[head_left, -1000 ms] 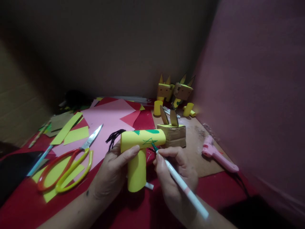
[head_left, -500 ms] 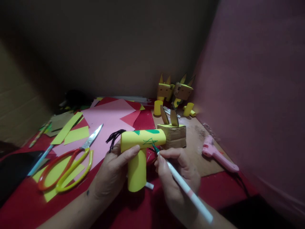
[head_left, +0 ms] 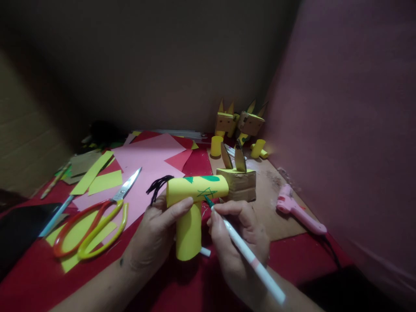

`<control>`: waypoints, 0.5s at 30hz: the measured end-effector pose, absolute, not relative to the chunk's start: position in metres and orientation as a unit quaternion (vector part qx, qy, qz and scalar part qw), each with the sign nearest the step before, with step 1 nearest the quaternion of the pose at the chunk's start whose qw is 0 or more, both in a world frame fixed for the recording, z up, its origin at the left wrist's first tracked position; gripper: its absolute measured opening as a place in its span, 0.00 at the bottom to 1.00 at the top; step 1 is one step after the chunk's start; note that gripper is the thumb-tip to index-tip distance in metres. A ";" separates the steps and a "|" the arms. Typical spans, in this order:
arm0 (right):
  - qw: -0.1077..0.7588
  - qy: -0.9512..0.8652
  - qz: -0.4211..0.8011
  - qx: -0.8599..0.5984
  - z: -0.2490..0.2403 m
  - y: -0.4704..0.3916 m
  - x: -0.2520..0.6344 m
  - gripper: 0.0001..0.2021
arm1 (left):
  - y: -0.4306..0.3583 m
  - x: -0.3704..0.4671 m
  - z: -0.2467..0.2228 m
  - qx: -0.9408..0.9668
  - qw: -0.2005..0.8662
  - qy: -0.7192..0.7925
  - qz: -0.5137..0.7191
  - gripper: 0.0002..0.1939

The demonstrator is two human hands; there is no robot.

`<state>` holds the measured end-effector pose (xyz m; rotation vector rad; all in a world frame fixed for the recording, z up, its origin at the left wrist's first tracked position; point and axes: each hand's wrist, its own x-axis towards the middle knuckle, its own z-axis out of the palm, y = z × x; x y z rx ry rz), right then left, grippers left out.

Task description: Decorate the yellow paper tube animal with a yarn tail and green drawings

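Note:
A yellow paper figure (head_left: 188, 229) has a horizontal tube body, an upright tube below it and black yarn strands at its left end. My left hand (head_left: 159, 229) grips the body's left part, thumb in front. Green patches and a green outlined star mark the body. A brown cardboard box head (head_left: 240, 185) with two pointed ears is at its right end. My right hand (head_left: 238, 238) pinches a white marker (head_left: 253, 262), its green tip at the star's lower edge.
Red-and-yellow-handled scissors (head_left: 104, 225) lie on paper at the left. Pink sheets (head_left: 149, 160) are behind them. A pink glue gun (head_left: 299, 210) rests at the right, partly on a cardboard sheet (head_left: 276, 221). Two similar figures (head_left: 251, 123) stand at the back.
The marker tip has moved slightly left along the star, with my right hand. The figure and the surroundings appear slightly further right in the view.

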<state>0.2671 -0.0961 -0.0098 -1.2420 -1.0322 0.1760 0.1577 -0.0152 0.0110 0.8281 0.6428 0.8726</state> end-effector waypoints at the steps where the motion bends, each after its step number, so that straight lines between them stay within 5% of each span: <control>1: 0.686 -0.462 0.079 -0.556 -0.010 -0.096 0.267 0.02 | -0.015 0.158 0.010 0.383 0.777 0.298 0.402 0.21; 15: 0.676 -0.497 0.065 -0.541 -0.007 -0.094 0.263 0.04 | -0.012 0.158 0.008 0.389 0.775 0.296 0.401 0.18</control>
